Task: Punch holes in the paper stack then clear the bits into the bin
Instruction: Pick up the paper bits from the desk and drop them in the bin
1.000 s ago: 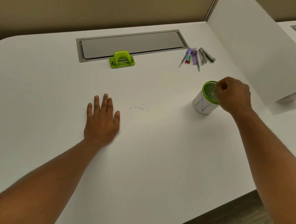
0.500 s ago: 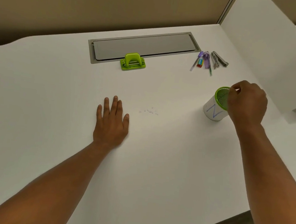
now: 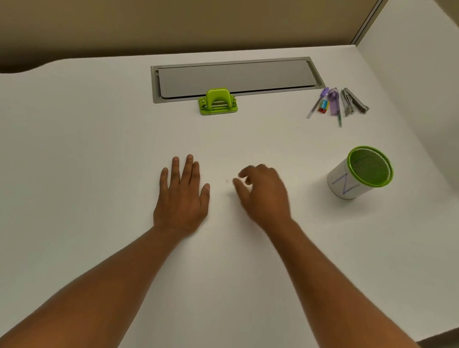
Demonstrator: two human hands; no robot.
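My left hand (image 3: 183,194) lies flat on the white desk (image 3: 84,159), fingers straight. Just to its right my right hand (image 3: 262,195) hovers low over the desk with fingers loosely curled and blurred; whether it pinches anything is unclear. One tiny paper bit (image 3: 227,181) shows between the hands; other bits are hidden under the right hand. The bin (image 3: 363,174), a white cup with a green mesh rim and a blue mark, stands to the right. A green hole punch (image 3: 218,102) sits at the back by the grey panel. No paper stack is in view.
A grey cable panel (image 3: 236,76) is set into the desk at the back. Pens, a purple stapler and a metal clip (image 3: 339,103) lie at the back right. A white divider (image 3: 426,94) rises on the right. The desk edge runs at the lower right.
My right hand left the bin's rim and swept left to the paper bits beside my left hand. The left hand stayed flat. The view shifted a little.
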